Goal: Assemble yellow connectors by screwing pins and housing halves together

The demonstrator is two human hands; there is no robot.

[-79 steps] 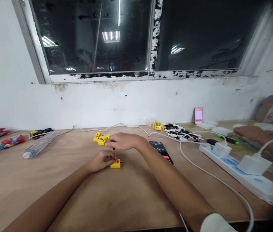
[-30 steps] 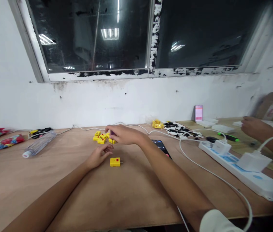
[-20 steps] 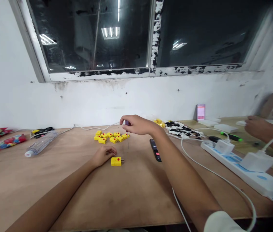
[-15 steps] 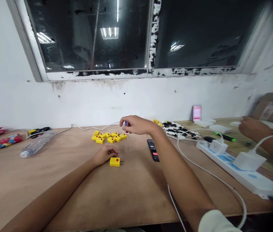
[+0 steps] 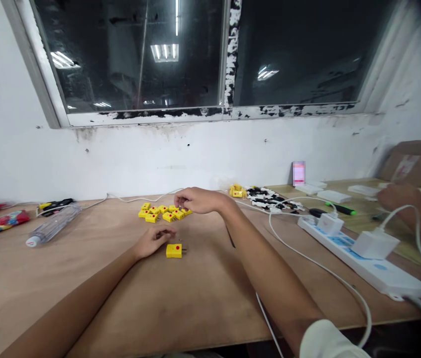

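A yellow plug (image 5: 173, 251) with a red dot and metal prongs lies on the wooden table, just in front of my left hand (image 5: 154, 241). That hand rests on the table, thumb and bent fingers apart, with nothing visible between them. A tiny dark piece (image 5: 180, 240) lies beside its fingertips. Farther back, my right hand (image 5: 200, 200) hovers at the right end of a group of yellow plugs (image 5: 152, 218). Its fingers are curled together, and whatever they hold is hidden; the screwdriver seen earlier cannot be made out.
Behind my right arm are a bag of yellow parts (image 5: 237, 191) and black and white pieces (image 5: 266, 198). A white power strip (image 5: 367, 263) with chargers and cables lies right, near another person's hand (image 5: 393, 198). A clear plastic tube (image 5: 54, 226) lies left. My forearm mostly hides a phone.
My right hand has moved left and slightly down toward the yellow plugs, and the screwdriver no longer shows. My left hand stays beside the single plug. The view has shifted slightly.
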